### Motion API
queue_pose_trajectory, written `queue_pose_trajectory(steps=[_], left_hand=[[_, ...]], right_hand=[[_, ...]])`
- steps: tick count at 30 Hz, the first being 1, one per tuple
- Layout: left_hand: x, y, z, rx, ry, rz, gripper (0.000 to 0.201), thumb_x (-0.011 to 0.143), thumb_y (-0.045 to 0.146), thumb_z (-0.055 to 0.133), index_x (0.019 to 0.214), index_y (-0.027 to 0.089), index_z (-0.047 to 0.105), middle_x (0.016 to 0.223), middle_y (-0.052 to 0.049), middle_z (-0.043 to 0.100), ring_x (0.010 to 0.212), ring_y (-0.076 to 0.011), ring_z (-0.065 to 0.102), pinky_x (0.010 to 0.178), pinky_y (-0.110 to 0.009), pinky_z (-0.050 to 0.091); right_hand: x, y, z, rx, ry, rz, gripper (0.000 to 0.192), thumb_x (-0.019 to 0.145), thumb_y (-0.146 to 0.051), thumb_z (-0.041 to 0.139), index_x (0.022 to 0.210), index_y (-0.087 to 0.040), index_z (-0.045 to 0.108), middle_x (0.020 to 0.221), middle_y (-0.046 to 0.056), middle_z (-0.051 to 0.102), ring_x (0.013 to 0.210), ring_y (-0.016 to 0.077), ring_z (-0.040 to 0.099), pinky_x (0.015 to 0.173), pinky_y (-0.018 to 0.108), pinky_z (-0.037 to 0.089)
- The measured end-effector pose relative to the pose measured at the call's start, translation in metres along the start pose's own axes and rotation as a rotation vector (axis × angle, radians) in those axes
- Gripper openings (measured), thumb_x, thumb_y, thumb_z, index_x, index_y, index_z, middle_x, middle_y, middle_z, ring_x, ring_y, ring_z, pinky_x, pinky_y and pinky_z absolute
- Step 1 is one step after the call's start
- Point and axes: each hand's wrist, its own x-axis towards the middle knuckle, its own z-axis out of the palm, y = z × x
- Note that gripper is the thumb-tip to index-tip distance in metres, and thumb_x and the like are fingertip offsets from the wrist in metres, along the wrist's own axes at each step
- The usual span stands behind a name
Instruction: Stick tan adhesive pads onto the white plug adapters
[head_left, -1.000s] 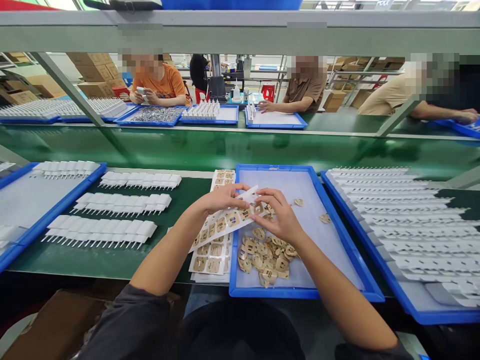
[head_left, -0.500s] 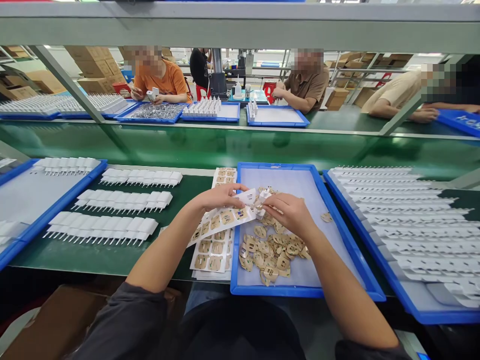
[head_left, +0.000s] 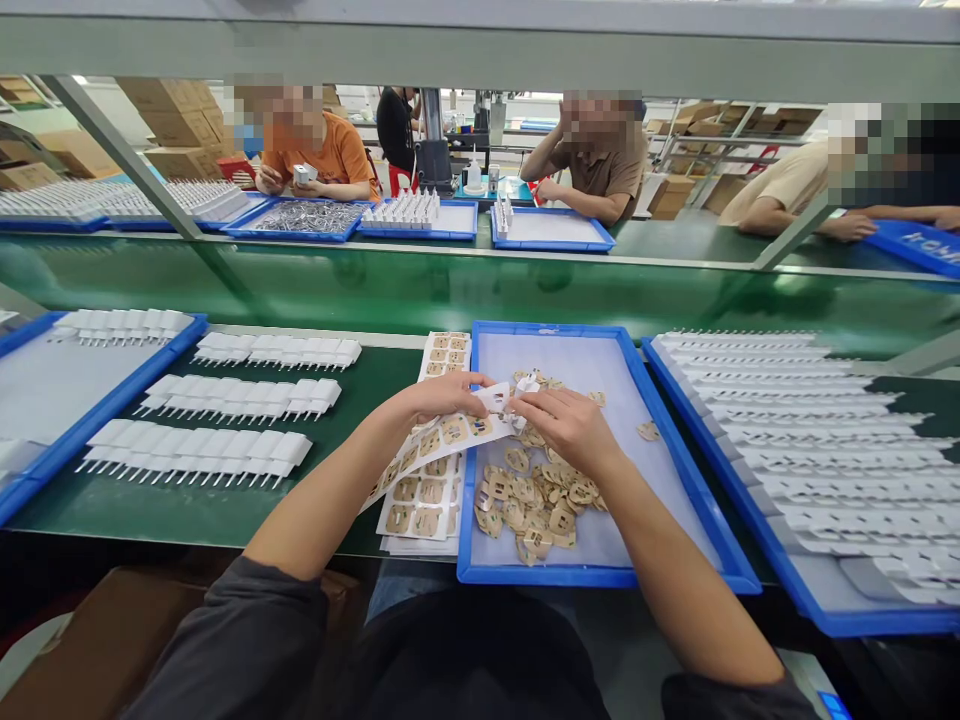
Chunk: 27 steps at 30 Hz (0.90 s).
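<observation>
The green workbench [head_left: 225,510] spreads out to every side of the fingers, with rows of white plug housings [head_left: 240,397] well to their left and more on the far right. Directly under and just beyond the fingertips sits the blue tray [head_left: 679,470], and a heap of tan, peeled-off pieces [head_left: 536,495] lies just below the right hand [head_left: 566,428], so a good share looks already done. The left hand [head_left: 442,395] pinches the backing sheet [head_left: 442,440], which still carries several tan rounded stickers with small cut-outs; more full sheets [head_left: 424,505] wait beneath. The right fingers close together on a small white part [head_left: 525,385] at the sheet's upper end.
</observation>
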Motion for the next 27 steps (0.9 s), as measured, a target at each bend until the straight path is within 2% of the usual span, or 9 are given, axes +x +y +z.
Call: queue_pose_trajectory(steps=[4,8,11,13,16,18,20,23,27], left_hand=[[0.000,0.002,-0.004,-0.034,0.014,-0.055,0.061,0.057,0.023,0.073,0.116,0.019,0.058,0.084,-0.001,0.065,0.065,-0.0110,0.057,0.051,-0.018,0.032],[-0.008,0.005,-0.012,-0.147,0.014,-0.074,0.063,0.054,0.022,0.075,0.114,0.018,0.058,0.088,-0.004,0.066,0.070,-0.0153,0.062,0.057,-0.021,0.043],[-0.012,0.002,-0.020,-0.071,0.016,-0.002,0.060,0.060,0.025,0.075,0.117,0.016,0.058,0.099,-0.007,0.067,0.080,-0.0158,0.064,0.066,-0.022,0.047],[-0.010,-0.006,-0.025,0.041,0.017,0.022,0.059,0.066,0.032,0.073,0.120,0.015,0.057,0.106,-0.009,0.066,0.088,-0.0192,0.064,0.072,-0.026,0.048],[-0.001,-0.020,-0.021,0.352,0.250,0.091,0.067,0.071,0.042,0.071,0.128,0.014,0.053,0.122,-0.014,0.059,0.109,-0.0275,0.058,0.094,-0.038,0.045],[0.002,-0.025,-0.007,0.543,0.522,0.270,0.067,0.075,0.042,0.068,0.134,0.015,0.049,0.134,-0.014,0.051,0.125,-0.0291,0.047,0.108,-0.043,0.034],[0.002,-0.025,0.013,0.643,0.698,0.538,0.054,0.082,0.039,0.062,0.130,0.016,0.052,0.136,-0.012,0.049,0.130,-0.0250,0.042,0.113,-0.040,0.030],[-0.002,-0.022,0.044,0.826,0.761,0.821,0.031,0.088,0.034,0.055,0.115,0.020,0.061,0.130,-0.009,0.054,0.124,-0.0216,0.046,0.109,-0.037,0.033],[-0.002,-0.023,0.062,0.959,0.875,0.912,0.020,0.089,0.024,0.054,0.102,0.023,0.068,0.128,-0.006,0.057,0.122,-0.0222,0.046,0.107,-0.039,0.032]], right_hand=[[-0.001,-0.001,0.000,0.064,-0.045,-0.012,0.031,0.084,-0.019,0.053,0.110,-0.030,0.065,0.100,-0.006,0.065,0.088,-0.0030,0.053,0.079,0.015,0.037],[-0.004,-0.002,0.005,0.042,-0.103,0.013,0.036,0.084,-0.017,0.052,0.114,-0.032,0.064,0.096,-0.005,0.066,0.084,-0.0028,0.054,0.076,0.014,0.037],[-0.005,-0.001,0.007,0.061,-0.100,0.178,0.038,0.086,-0.023,0.051,0.122,-0.030,0.061,0.092,-0.003,0.066,0.082,-0.0022,0.055,0.073,0.012,0.038],[-0.002,-0.001,0.005,0.232,-0.100,0.346,0.040,0.087,-0.027,0.049,0.127,-0.027,0.057,0.097,-0.002,0.066,0.083,-0.0039,0.056,0.072,0.008,0.043],[0.004,-0.006,-0.001,0.551,-0.088,0.536,0.037,0.088,-0.030,0.047,0.122,-0.022,0.057,0.107,0.000,0.063,0.086,-0.0064,0.058,0.072,0.003,0.050],[0.007,-0.009,-0.004,0.654,-0.081,0.601,0.034,0.087,-0.031,0.048,0.117,-0.019,0.059,0.110,0.002,0.061,0.085,-0.0066,0.059,0.070,0.002,0.050],[0.010,-0.012,-0.006,0.690,-0.079,0.640,0.032,0.085,-0.031,0.050,0.113,-0.017,0.060,0.111,0.003,0.061,0.083,-0.0068,0.058,0.068,0.001,0.050],[0.011,-0.013,-0.007,0.739,-0.088,0.678,0.031,0.084,-0.031,0.052,0.109,-0.016,0.060,0.111,0.003,0.060,0.081,-0.0071,0.057,0.067,0.001,0.049],[0.011,-0.016,-0.009,0.790,-0.131,0.739,0.031,0.083,-0.035,0.053,0.107,-0.016,0.061,0.111,0.003,0.060,0.080,-0.0071,0.056,0.066,0.001,0.048]])
